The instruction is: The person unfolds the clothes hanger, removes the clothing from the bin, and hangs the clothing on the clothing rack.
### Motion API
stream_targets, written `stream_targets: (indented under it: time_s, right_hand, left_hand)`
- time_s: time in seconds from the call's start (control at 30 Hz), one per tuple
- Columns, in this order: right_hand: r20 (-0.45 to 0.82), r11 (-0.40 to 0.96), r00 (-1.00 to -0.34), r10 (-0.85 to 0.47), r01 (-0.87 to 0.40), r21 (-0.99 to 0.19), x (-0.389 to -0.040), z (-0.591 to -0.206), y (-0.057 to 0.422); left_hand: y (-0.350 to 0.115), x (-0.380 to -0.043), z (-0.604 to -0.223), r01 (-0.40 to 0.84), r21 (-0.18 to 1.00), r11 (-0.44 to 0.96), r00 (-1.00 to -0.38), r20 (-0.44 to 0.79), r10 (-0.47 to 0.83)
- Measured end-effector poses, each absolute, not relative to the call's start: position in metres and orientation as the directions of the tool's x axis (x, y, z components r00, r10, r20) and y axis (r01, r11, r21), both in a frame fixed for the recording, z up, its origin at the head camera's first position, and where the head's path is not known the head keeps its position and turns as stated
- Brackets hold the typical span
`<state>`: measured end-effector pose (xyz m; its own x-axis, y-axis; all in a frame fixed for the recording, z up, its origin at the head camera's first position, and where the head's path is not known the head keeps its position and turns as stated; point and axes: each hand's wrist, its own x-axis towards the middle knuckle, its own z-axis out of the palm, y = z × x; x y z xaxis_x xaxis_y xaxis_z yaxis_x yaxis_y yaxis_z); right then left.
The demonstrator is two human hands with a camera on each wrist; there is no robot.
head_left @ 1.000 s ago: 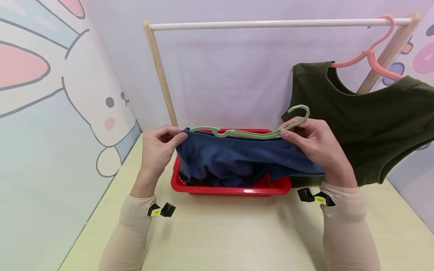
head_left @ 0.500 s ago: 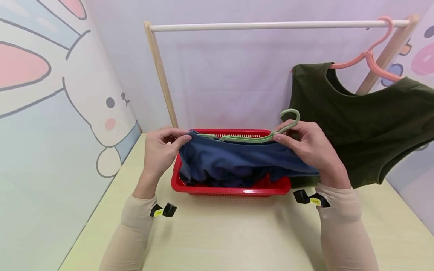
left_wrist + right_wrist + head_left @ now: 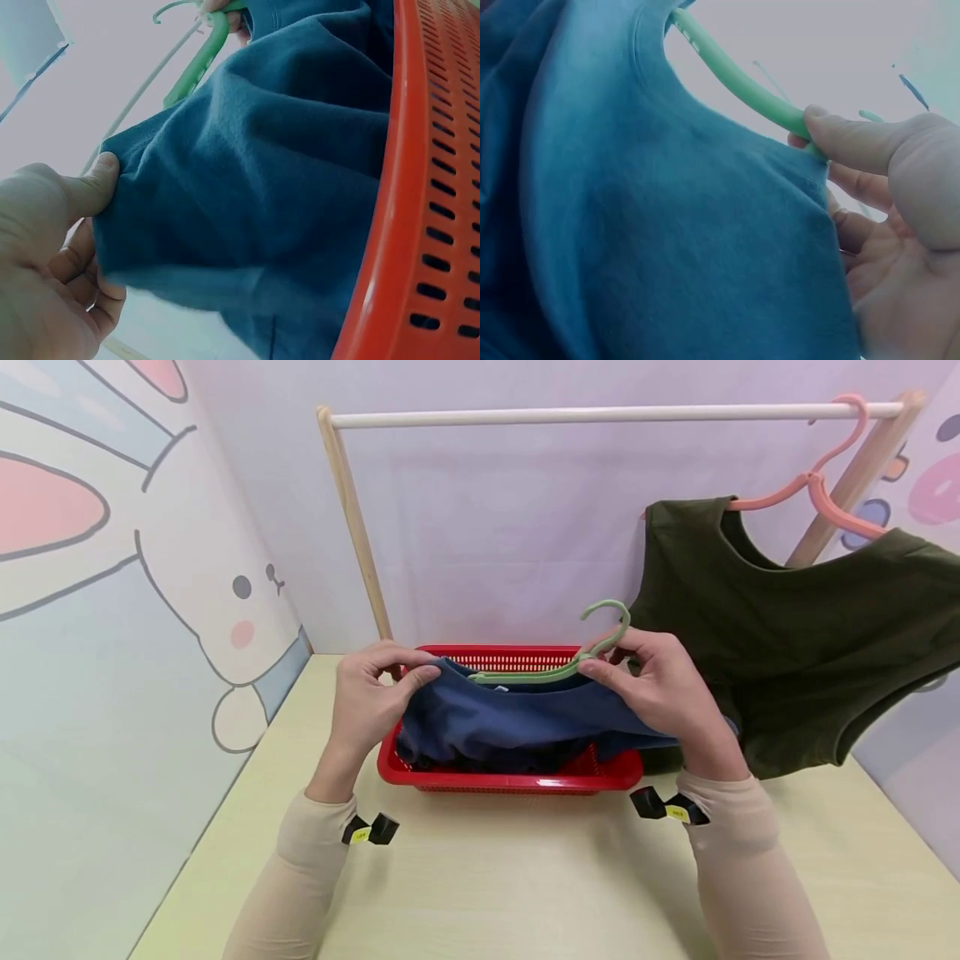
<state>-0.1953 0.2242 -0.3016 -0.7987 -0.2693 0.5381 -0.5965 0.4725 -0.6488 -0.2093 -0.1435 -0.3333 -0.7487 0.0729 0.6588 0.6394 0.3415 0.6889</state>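
Observation:
A blue top [image 3: 517,718] hangs between both hands, its lower folds inside the red basket [image 3: 517,783]. At the top's left shoulder, my left hand [image 3: 375,693] pinches the fabric between thumb and fingers; the left wrist view shows the same corner of cloth [image 3: 225,172]. My right hand [image 3: 652,685] pinches a light green hanger [image 3: 525,678] just below its hook, beside the neckline. In the right wrist view the hanger's arm [image 3: 742,88] runs from the thumb to behind the collar. The hanger's left end is hidden in the top.
Behind the basket stands a rack with a white rail [image 3: 600,415] and wooden posts [image 3: 352,518]. A dark green sleeveless top [image 3: 780,618] hangs at its right end on a pink hanger [image 3: 787,493]. The pale table [image 3: 510,877] extends in front; a painted wall [image 3: 187,610] borders the left.
My right hand has moved left with the green hanger, whose left part has slid further into the blue top. The left hand has shifted slightly right and down, still pinching the shoulder.

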Motion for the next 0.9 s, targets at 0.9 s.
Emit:
stream_targets:
  time_s: [0.9]
  right_hand:
    - [0.499, 0.479, -0.806, -0.318, -0.591, -0.649, -0.193, -0.312, 0.189]
  left_hand:
    - [-0.116, -0.206, -0.339, 0.713, 0.658, 0.242, -0.699, 0.694, 0.174]
